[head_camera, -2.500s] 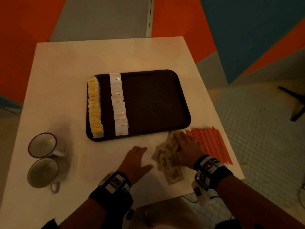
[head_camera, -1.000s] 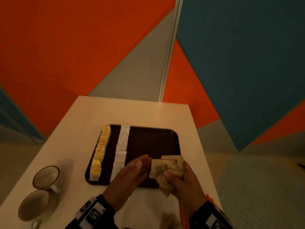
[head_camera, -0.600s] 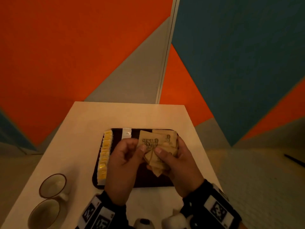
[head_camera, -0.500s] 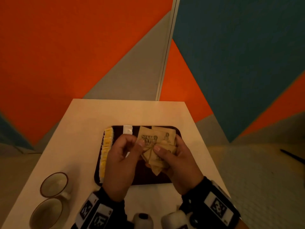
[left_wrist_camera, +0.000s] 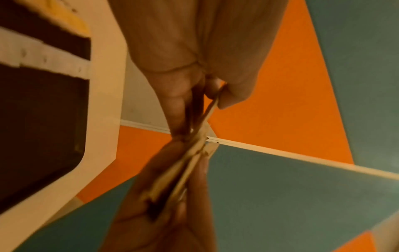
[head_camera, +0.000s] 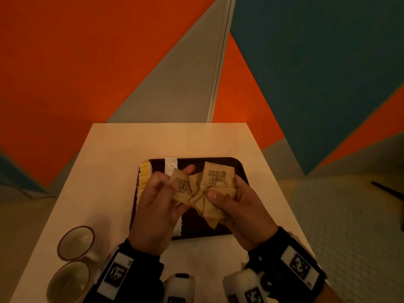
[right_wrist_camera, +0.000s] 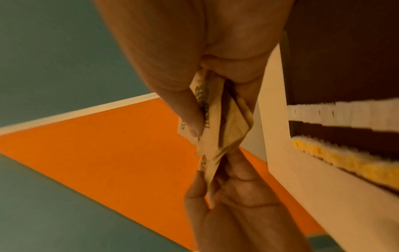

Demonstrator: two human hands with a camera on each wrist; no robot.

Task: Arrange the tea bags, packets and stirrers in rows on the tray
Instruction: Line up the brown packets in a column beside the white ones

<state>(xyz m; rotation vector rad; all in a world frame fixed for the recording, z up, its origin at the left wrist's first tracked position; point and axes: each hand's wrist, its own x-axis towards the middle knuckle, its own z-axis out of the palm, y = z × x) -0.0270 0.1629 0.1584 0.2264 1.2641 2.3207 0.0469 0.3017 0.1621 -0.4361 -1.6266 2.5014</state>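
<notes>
My right hand [head_camera: 231,200] grips a fanned bunch of brown sugar packets [head_camera: 215,182] above the dark tray [head_camera: 236,165]. My left hand [head_camera: 161,193] pinches one brown packet [head_camera: 181,189] at the bunch's left side. On the tray lie a row of yellow tea bags [head_camera: 144,176] at the left edge and a row of white packets [head_camera: 170,168] beside it, both partly hidden by my hands. In the right wrist view the bunch of brown packets [right_wrist_camera: 218,119] sits between thumb and fingers. The left wrist view shows the pinched packet [left_wrist_camera: 200,133] edge-on. No stirrers are in view.
Two cups [head_camera: 75,242] stand at the front left of the white table [head_camera: 122,171]. The tray's right half is bare dark surface. Orange, grey and blue wall panels rise behind the table.
Both hands gathered the brown packets from the table and lifted them over the tray. Since half a second ago the left hand has drawn one packet leftward out of the bunch.
</notes>
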